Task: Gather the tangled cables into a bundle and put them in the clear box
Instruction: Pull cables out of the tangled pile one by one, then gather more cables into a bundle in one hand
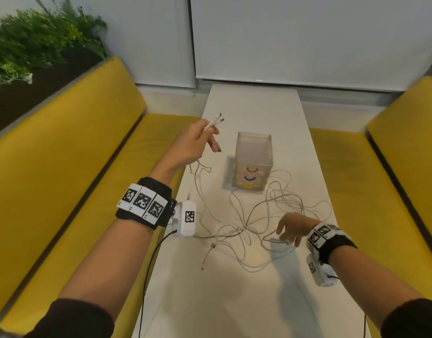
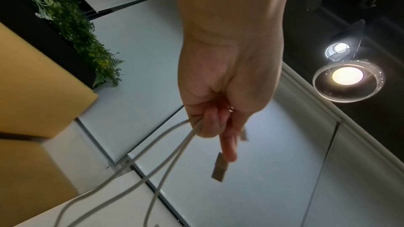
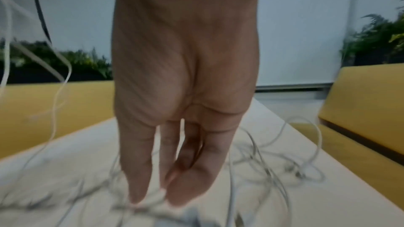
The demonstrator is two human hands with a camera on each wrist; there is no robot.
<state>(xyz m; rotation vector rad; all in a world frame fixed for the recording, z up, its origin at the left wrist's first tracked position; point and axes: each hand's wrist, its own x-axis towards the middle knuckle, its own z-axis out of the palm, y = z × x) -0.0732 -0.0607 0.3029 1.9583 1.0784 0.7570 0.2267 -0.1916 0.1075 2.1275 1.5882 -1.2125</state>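
Note:
A tangle of thin white cables sprawls over the white table in front of the clear box, which stands upright and open-topped on small drawers with red, blue and yellow handles. My left hand is raised left of the box and grips several cable ends; their USB plugs stick out above it. In the left wrist view the curled fingers clamp the strands and a plug hangs free. My right hand is down at the tangle's near right, its fingertips pinching a white cable end.
Yellow benches run along both sides of the narrow table. Plants sit behind the left bench. A black wire hangs from my left wrist camera over the table's left edge. White blinds close the far end.

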